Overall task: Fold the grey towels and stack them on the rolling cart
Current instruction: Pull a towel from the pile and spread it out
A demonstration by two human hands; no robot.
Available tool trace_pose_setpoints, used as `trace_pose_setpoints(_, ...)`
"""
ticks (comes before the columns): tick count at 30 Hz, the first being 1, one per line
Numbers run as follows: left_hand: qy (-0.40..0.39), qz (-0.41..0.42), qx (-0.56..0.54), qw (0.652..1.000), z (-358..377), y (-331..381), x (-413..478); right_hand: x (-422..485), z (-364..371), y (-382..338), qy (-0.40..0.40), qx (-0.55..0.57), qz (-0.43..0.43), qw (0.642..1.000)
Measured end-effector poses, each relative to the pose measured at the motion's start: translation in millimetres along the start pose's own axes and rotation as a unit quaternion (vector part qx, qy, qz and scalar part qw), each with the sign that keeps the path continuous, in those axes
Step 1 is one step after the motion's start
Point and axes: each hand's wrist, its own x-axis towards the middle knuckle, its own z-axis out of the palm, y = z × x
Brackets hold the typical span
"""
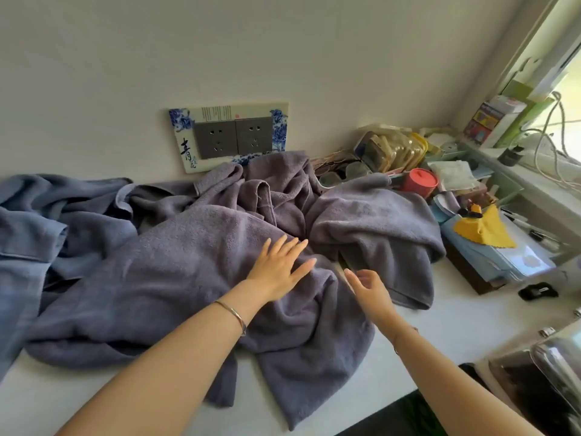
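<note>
Grey towels (195, 262) lie unfolded under my flat left hand (279, 269); right hand (367, 287) open beside it; I'd next find an edge.

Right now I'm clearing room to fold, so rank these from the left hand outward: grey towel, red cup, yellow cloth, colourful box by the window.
1. Grey towel: under the left hand, touching it.
2. Red cup, back right, and yellow cloth, right: too close to call.
3. Colourful box: far right corner.
</note>
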Motion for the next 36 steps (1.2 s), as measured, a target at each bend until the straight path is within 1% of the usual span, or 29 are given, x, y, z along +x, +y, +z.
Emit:
trace_pose_setpoints(1, -0.004, 0.000, -0.001, 1.000, 0.0, 1.5, 3.3, 2.1, -0.8, 1.3, -0.024, 0.031, 0.048, 0.998)
trace_pose_setpoints(2, -0.014, 0.001, -0.002, 1.000, 0.2, 2.5, 6.4, 4.3, -1.3, 2.8, -0.051, 0.036, 0.075, 0.995)
trace_pose_setpoints(4, -0.019, 0.004, -0.003, 1.000, 2.4, 4.9, 11.7, 4.9, -4.1, 5.2, -0.111, 0.003, 0.086, 0.990)
trace_pose_setpoints(6, -0.020, 0.018, -0.017, 0.999, 3.3, 12.0, 16.8, 1.9, -6.7, 6.0, -0.166, -0.006, 0.069, 0.984)
trace_pose_setpoints(8, -0.023, 0.028, -0.046, 0.998, -0.3, 18.3, 22.7, 0.7, -14.1, -1.4, -0.215, 0.074, 0.030, 0.973)
trace_pose_setpoints(9, -0.029, 0.030, -0.090, 0.995, -4.5, 21.6, 25.8, 0.2, -20.3, -8.8, -0.241, 0.125, 0.009, 0.962)
trace_pose_setpoints(10, -0.043, 0.017, -0.166, 0.985, -10.6, 25.5, 26.9, -3.0, -28.7, -20.1, -0.265, 0.156, -0.007, 0.952)
trace_pose_setpoints(12, -0.085, -0.017, -0.331, 0.940, -27.5, 38.1, 28.4, -9.9, -49.0, -46.2, -0.296, 0.164, -0.049, 0.939)
trace_pose_setpoints(13, -0.103, -0.022, -0.362, 0.926, -37.3, 45.0, 28.6, -12.8, -59.2, -58.2, -0.311, 0.162, -0.072, 0.934)
trace_pose_setpoints(14, -0.113, -0.019, -0.359, 0.926, -47.9, 51.2, 28.0, -17.6, -69.1, -71.8, -0.323, 0.158, -0.087, 0.929)
trace_pose_setpoints(16, -0.100, -0.007, -0.353, 0.930, -68.8, 60.6, 23.3, -27.1, -88.5, -96.7, -0.325, 0.137, -0.111, 0.929)
trace_pose_setpoints(18, -0.074, 0.025, -0.374, 0.924, -88.4, 64.0, 13.8, -40.0, -107.4, -119.5, -0.307, 0.105, -0.121, 0.938)
trace_pose_setpoints(20, -0.063, 0.054, -0.390, 0.917, -110.6, 60.8, 2.6, -52.1, -121.6, -136.6, -0.301, 0.031, -0.117, 0.946)
trace_pose_setpoints(21, -0.058, 0.066, -0.394, 0.915, -122.7, 59.6, -3.1, -57.6, -126.8, -142.3, -0.313, -0.035, -0.106, 0.943)
trace_pose_setpoints(23, -0.051, 0.079, -0.390, 0.916, -146.4, 58.4, -13.8, -68.1, -135.1, -149.2, -0.341, -0.158, -0.069, 0.924)
trace_pose_setpoints(25, -0.026, 0.083, -0.394, 0.915, -169.5, 56.8, -25.1, -81.9, -145.2, -157.5, -0.362, -0.198, -0.028, 0.910)
trace_pose_setpoints(27, 0.005, 0.084, -0.410, 0.908, -188.0, 51.3, -33.5, -93.7, -161.7, -165.3, -0.362, -0.180, -0.006, 0.914)
trace_pose_setpoints(29, 0.013, 0.082, -0.405, 0.911, -205.5, 47.8, -44.1, -103.5, -185.2, -173.2, -0.343, -0.121, -0.009, 0.931)
trace_pose_setpoints(32, -0.020, 0.091, -0.371, 0.924, -221.5, 52.6, -54.4, -108.0, -218.9, -186.3, -0.343, -0.054, -0.073, 0.935)
trace_pose_setpoints(34, -0.055, 0.093, -0.368, 0.923, -225.3, 59.7, -54.2, -99.4, -236.9, -193.3, -0.339, -0.024, -0.107, 0.934)
trace_pose_setpoints(36, -0.072, 0.072, -0.373, 0.922, -219.9, 62.0, -42.4, -76.1, -250.4, -194.8, -0.319, -0.030, -0.110, 0.941)
